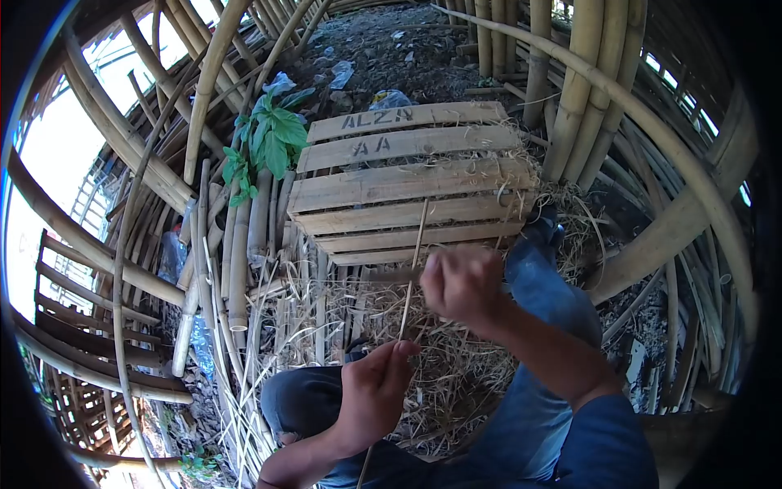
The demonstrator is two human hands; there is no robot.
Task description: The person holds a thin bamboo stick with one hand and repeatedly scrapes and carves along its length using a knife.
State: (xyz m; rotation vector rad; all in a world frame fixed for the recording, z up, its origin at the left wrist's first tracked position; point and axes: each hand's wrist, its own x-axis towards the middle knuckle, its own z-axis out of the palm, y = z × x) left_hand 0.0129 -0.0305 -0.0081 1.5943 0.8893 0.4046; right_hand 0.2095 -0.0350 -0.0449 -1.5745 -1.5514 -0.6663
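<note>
This looks like a rough, open-sided bamboo-working spot with a dirt floor. Thick tan bamboo poles (590, 90) stand and lean around it, with bright daylight coming through the gaps on the left. Cut lengths of pale round bamboo (238, 277) lie stacked beside a slatted light-wood crate (411, 181) stencilled with dark letters. Curly straw-coloured shavings (456, 375) cover the ground, and a broad-leaved green plant (273, 134) and crumpled clear plastic scraps (342, 75) sit near the dark, stony soil (371, 41).

Bamboo-pole enclosure in daylight

Bright light came through gaps between the poles (147, 175) at left; dark, rubble-strewn ground (371, 49) lay at the back, beside leafy green plants (277, 134).
</note>
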